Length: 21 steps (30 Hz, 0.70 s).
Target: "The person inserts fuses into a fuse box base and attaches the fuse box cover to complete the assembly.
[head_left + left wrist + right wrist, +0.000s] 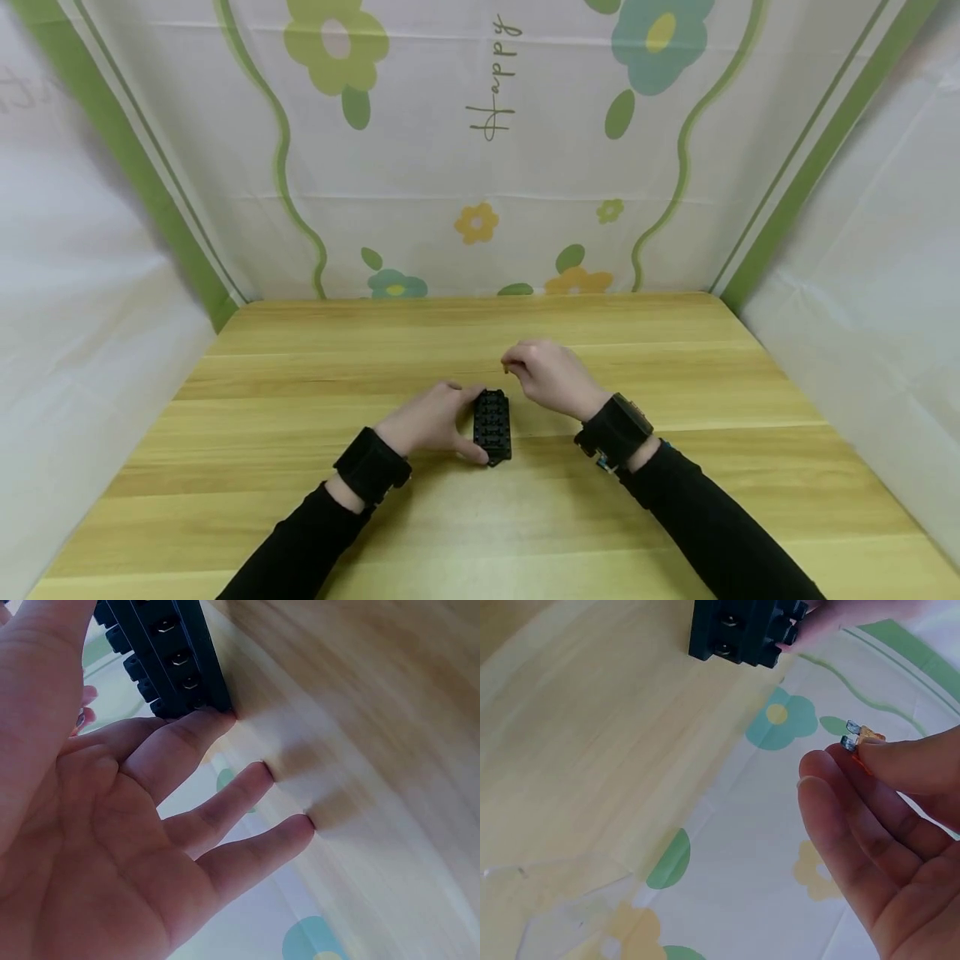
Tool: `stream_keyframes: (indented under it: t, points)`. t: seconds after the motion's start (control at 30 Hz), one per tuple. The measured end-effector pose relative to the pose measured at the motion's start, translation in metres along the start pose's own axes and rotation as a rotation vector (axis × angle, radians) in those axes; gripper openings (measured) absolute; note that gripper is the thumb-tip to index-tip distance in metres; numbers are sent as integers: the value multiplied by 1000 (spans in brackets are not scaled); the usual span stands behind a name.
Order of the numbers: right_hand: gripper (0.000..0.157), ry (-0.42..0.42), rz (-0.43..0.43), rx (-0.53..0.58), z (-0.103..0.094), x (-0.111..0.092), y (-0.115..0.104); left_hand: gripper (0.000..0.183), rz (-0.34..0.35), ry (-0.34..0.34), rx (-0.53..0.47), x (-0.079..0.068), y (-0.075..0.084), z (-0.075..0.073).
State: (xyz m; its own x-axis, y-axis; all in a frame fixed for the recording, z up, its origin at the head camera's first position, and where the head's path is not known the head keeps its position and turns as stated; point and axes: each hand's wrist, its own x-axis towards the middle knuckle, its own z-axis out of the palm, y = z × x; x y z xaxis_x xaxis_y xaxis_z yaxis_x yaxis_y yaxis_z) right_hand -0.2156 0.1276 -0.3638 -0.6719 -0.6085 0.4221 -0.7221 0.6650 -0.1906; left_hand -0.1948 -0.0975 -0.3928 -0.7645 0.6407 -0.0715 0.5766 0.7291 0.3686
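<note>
A black fuse block [492,425] with rows of slots stands on the wooden table, its long side running away from me. My left hand [429,419] grips it by its two ends, thumb at the near end and forefinger at the far end. In the left wrist view the other fingers [259,851] of that hand spread beside the block, tips near the tabletop. Beyond and to the right of the block, my right hand [557,380] pinches a small orange blade fuse [870,737] between thumb and forefinger. The fuse's two metal prongs point out, apart from the block.
A transparent plastic piece [577,911] lies on the table in the right wrist view. The wooden tabletop [262,500] ends at a white flowered cloth [420,167] behind, with more cloth walls [862,333] along both sides.
</note>
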Motion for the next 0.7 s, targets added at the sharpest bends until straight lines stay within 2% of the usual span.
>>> stream_keyframes:
  t: [0.3,0.43,0.7]
  points:
    - [13,-60,-23,-15,0,4,-5,104,2,8,0,-1,0,-2]
    - [14,-95,-39,13,5,7,-7,104,15,14,8,-1,0,-2]
    - [15,-108,-76,48,15,10,-10,101,31,20,-8,-3,0,-2]
